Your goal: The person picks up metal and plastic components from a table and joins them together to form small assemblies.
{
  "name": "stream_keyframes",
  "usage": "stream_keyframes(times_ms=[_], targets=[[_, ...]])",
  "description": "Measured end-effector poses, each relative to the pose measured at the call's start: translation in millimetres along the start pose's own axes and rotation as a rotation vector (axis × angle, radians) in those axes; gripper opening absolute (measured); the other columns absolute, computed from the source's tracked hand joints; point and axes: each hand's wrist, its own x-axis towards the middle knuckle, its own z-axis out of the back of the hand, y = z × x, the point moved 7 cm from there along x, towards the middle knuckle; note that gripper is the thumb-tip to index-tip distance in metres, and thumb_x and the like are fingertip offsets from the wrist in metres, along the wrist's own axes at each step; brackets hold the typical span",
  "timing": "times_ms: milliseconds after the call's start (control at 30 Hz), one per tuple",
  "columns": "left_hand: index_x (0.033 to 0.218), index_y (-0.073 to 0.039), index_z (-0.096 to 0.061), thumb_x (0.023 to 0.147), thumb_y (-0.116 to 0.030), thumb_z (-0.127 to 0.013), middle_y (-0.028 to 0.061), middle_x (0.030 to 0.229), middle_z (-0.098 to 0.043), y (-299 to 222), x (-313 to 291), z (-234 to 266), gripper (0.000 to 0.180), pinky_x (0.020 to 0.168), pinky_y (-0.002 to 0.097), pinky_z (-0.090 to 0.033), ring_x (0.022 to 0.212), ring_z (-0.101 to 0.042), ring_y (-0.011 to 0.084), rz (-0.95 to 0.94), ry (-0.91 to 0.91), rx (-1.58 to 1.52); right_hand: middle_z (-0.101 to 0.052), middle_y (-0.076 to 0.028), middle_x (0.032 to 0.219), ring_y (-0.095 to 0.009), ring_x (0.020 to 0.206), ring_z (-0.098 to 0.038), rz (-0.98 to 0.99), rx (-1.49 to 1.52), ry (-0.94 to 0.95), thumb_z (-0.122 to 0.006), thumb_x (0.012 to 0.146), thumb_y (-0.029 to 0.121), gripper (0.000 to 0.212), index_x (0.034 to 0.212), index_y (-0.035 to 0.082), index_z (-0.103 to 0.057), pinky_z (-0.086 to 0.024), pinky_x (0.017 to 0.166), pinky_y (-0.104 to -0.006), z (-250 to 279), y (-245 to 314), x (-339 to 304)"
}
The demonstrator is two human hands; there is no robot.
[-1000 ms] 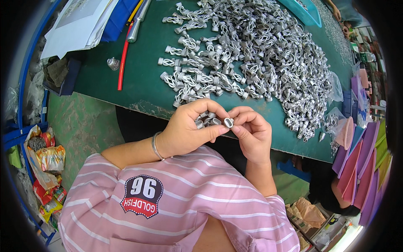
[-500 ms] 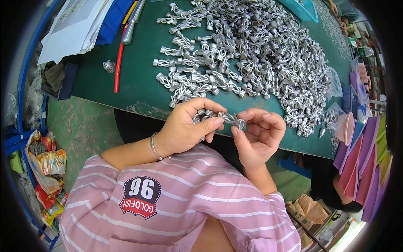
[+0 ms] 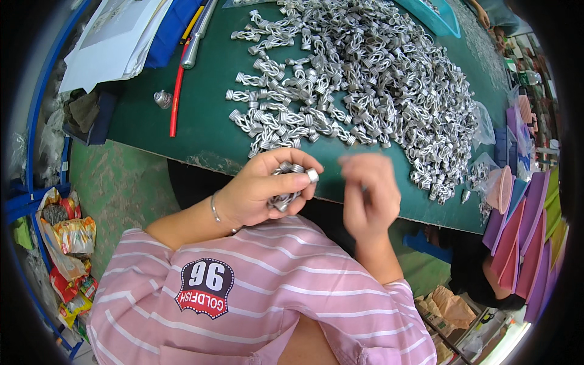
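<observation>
My left hand [image 3: 248, 190] is closed around several small silver twisted metal pieces [image 3: 281, 201], each with a looped, braided-looking body and a ribbed collar. One bright cylindrical end pokes out past the thumb and forefinger. To its right, apart from it, my right hand [image 3: 372, 198] is raised near the table's front edge. Motion smears its fingers, and I make out nothing in them. Beyond both hands lies a big heap of the same metal pieces [image 3: 389, 85], with looser ones spread along its left side.
A green table [image 3: 201, 115] carries a red pencil [image 3: 177, 100], a metal-handled tool [image 3: 193, 48], a small clear-and-silver item [image 3: 162, 99], papers [image 3: 109, 45] and a blue bin [image 3: 167, 36]. A turquoise tray [image 3: 435, 18] sits far right. Colourful plastic pieces [image 3: 523, 237] stand at the right edge.
My right hand has let go of the piece it was touching and moved up and away. The left fingers have drawn in around their pieces.
</observation>
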Motion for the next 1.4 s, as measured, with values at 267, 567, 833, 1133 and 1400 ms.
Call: stream_keyframes(times_ms=[267,567,833,1133,1400], targets=[[0.093,0.005,-0.058,0.074,-0.007,-0.066,0.0153,0.066,-0.057,2,-74,69,0.024,0.035,0.022,-0.034,0.042,-0.048,0.0131,0.219,0.071,0.122,-0.053,-0.008,0.087,-0.026,0.08,-0.049,-0.145,-0.508,0.192,-0.068,0.07,0.005,0.02,0.088,0.006,-0.061,-0.037,0.069,-0.0357,-3,-37,-3],[0.101,-0.002,-0.058,0.082,-0.014,-0.059,0.0139,0.093,-0.062,27,19,137,0.023,0.05,0.0273,-0.044,0.068,-0.059,0.0195,0.072,-0.411,0.869,-0.06,-0.001,0.079,-0.006,0.066,-0.054,-0.732,0.375,-0.065,-0.058,0.087,0.007,0.011,0.092,-0.003,-0.059,-0.043,0.057,-0.0189,20,-63,-36],[0.105,-0.004,-0.059,0.083,-0.016,-0.058,0.0134,0.1,-0.061,37,66,78,0.025,0.061,0.0326,-0.047,0.078,-0.06,0.0249,-0.76,-0.074,1.792,-0.062,-0.011,0.085,-0.014,0.071,-0.061,-0.85,0.837,-0.002,-0.055,0.087,0.001,0.008,0.094,-0.004,-0.056,-0.05,0.064,-0.0238,12,-58,-47],[0.108,-0.003,-0.058,0.083,-0.019,-0.057,0.015,0.109,-0.059,18,-23,63,0.029,0.083,0.0367,-0.046,0.093,-0.059,0.0315,0.195,0.153,1.81,-0.057,-0.019,0.103,-0.018,0.083,-0.06,-0.616,1.032,-0.084,-0.056,0.079,-0.012,0.021,0.093,0.0,-0.047,-0.052,0.076,-0.029,6,-57,-41],[0.122,0.002,-0.045,0.096,-0.026,-0.04,0.0196,0.107,-0.058,-8,-17,0,0.038,0.078,0.0339,-0.052,0.094,-0.062,0.0281,0.253,0.01,0.299,-0.061,-0.016,0.096,-0.025,0.088,-0.059,-0.182,0.451,-0.001,-0.056,0.07,-0.016,0.022,0.082,0.002,-0.052,-0.048,0.079,-0.0352,3,-18,-14]])
